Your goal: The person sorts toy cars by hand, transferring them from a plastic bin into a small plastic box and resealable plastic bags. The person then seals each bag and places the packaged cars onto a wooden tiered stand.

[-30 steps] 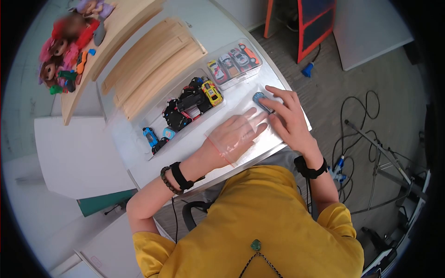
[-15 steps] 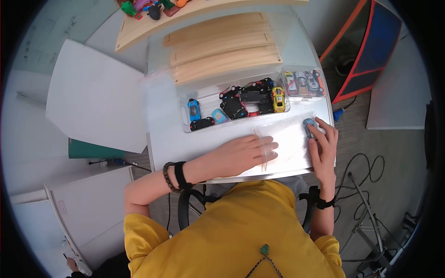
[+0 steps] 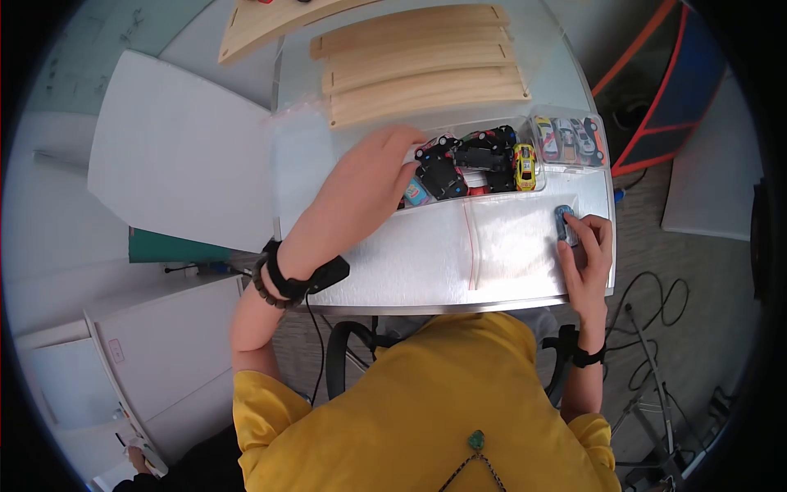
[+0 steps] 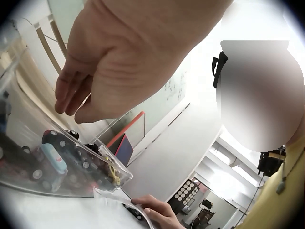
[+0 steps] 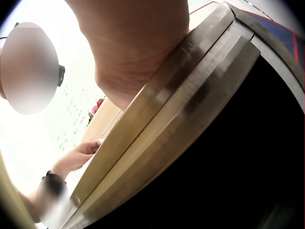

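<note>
My left hand (image 3: 369, 172) is over the left end of a clear plastic tray (image 3: 537, 190) of toy cars. In the left wrist view its fingers hang loosely bent above the tray wall, with nothing between them. It hides the tray's left part; a light-blue piece (image 3: 416, 191) shows beside the thumb. At the table's right, my right hand (image 3: 589, 258) holds a small blue toy car (image 3: 563, 213), index finger on top and thumb at its near end. The car lies at the far end of a flat clear zip bag (image 3: 512, 246). The right wrist view hides these fingertips behind the table edge.
Dark toy cars (image 3: 443, 176) and a yellow one (image 3: 525, 166) fill the tray. A clear case (image 3: 602, 164) of toy cars stands at its right. Wooden slats (image 3: 418, 70) lie behind. The metal table edge (image 3: 393, 311) runs close before the body.
My left hand has left the bag's opening and moved up and left over the tray. My right hand stays at the blue toy car. The head view has turned and shifted.
</note>
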Demonstrator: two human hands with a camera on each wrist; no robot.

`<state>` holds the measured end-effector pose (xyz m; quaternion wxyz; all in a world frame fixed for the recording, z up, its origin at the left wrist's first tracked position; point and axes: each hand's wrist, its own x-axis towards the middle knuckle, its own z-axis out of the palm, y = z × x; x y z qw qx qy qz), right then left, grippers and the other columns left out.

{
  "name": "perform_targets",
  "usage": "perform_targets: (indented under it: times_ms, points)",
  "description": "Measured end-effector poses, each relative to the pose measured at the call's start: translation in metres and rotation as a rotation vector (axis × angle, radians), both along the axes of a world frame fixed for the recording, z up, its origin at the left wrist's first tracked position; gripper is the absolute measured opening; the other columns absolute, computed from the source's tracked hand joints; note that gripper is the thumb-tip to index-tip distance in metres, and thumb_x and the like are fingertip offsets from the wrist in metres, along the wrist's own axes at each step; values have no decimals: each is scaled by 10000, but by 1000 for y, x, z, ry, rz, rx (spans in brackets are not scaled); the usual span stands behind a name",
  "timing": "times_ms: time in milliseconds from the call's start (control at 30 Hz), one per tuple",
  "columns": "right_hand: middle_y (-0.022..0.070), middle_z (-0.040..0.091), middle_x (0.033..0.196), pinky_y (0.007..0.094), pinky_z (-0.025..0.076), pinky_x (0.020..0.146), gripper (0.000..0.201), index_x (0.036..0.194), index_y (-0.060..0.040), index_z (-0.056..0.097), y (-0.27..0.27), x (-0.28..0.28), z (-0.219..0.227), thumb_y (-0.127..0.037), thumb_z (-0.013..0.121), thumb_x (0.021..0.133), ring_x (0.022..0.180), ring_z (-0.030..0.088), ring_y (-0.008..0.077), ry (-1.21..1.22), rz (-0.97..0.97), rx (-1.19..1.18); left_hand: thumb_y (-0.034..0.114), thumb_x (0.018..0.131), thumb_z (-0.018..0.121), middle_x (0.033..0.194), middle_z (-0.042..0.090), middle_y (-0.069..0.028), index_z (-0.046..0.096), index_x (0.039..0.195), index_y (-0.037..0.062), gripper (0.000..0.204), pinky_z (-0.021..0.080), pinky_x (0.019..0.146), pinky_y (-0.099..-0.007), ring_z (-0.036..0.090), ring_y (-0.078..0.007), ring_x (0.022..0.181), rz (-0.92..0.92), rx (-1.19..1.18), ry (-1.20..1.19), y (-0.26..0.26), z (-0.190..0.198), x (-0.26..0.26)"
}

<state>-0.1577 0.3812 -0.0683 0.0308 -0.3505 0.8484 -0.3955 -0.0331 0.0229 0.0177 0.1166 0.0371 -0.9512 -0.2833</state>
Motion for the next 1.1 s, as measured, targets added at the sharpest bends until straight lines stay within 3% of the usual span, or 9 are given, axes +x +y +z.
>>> perform_targets:
  times_ms: [300, 600, 700, 767, 900, 1000, 1100]
  points:
    - [158, 555, 1203, 386, 485, 964, 395, 1354, -14, 709, -1, 1, 2, -126, 744, 977, 1082, 579, 305, -42, 13, -22, 79, 996, 703, 1105, 705, -187, 619, 1291, 16, 314, 557, 873, -509, 685, -431, 1049, -23, -212, -169, 19, -22, -35]
    - [164, 559, 1214, 406, 496, 963, 401, 1355, -13, 706, -2, 0, 3, -113, 746, 969, 1085, 592, 313, -14, 33, -33, 44, 933, 729, 1040, 709, -149, 737, 1121, 47, 187, 572, 787, -493, 705, -398, 957, -30, -319, -103, 18, -33, -37]
    - [164, 560, 1215, 409, 499, 961, 401, 1354, -12, 707, -3, 0, 3, -108, 746, 966, 1083, 594, 315, -30, 32, -42, 30, 911, 727, 986, 713, -145, 743, 1083, 40, 173, 587, 736, -448, 726, -365, 882, -57, -329, 26, 12, -29, -35]
    - [164, 559, 1216, 409, 500, 961, 403, 1355, -12, 707, -2, 0, 2, -108, 747, 965, 1081, 595, 317, -16, 43, -60, -29, 850, 738, 992, 749, -114, 751, 1088, 41, 249, 592, 688, -388, 753, -291, 825, 18, -184, 115, 14, -6, -29]
    - [166, 560, 1221, 409, 500, 962, 404, 1354, -12, 707, -3, -1, 3, -111, 750, 965, 1082, 595, 318, -26, 44, -39, -86, 781, 750, 1028, 786, -93, 766, 1067, 47, 315, 582, 655, -336, 761, -228, 804, 94, 31, 206, 32, 35, 10]
    - [165, 559, 1223, 409, 496, 964, 405, 1358, -16, 708, -3, 0, 3, -127, 748, 970, 1089, 588, 313, -26, 42, 0, -118, 734, 757, 1061, 805, -95, 778, 1038, 50, 348, 576, 639, -311, 755, -209, 793, 87, 62, 271, 49, 30, 47]
    - [166, 558, 1224, 407, 491, 963, 408, 1362, -21, 711, -1, 0, 1, -156, 742, 978, 1101, 578, 310, -6, 42, 33, -101, 724, 768, 1039, 804, -107, 776, 997, 51, 313, 580, 631, -302, 745, -217, 786, 85, 20, 327, 65, -5, 77]
